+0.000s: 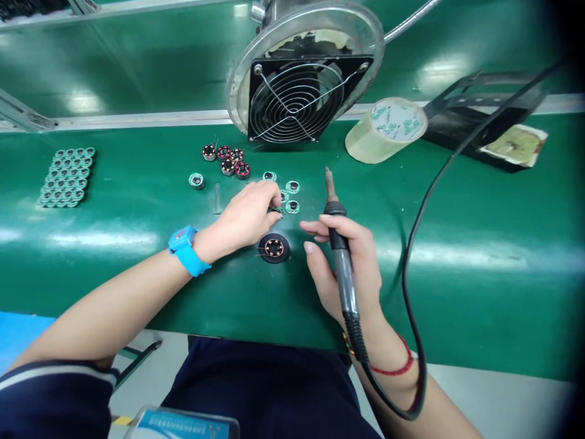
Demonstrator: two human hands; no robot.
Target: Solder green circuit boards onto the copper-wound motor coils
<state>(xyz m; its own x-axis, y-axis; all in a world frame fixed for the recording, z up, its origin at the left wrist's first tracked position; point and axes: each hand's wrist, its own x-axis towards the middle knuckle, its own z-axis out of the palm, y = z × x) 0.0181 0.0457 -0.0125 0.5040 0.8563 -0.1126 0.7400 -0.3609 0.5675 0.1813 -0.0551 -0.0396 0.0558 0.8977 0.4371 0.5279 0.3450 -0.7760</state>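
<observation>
In the head view my right hand (354, 262) holds a soldering iron (345, 268), wrapped round its grip with the tip pointing away from me. My left hand (251, 210) reaches to a loose group of small round green circuit boards (292, 207). Its thumb and fingers close on one board (276, 211), partly hidden by the fingertips. Just below that hand, a copper-wound motor stator (274, 247) sits on a round black base (286, 255), with thin wire ends sticking out to the left.
Several wound stators (228, 166) stand behind my left hand, beside one board-topped piece (196, 180). Stacked finished-looking pieces (67, 177) are at far left. A fan (292, 103), a tape roll (384, 131) and an iron stand with sponge (514, 146) line the back. The iron's cable (411, 244) loops right.
</observation>
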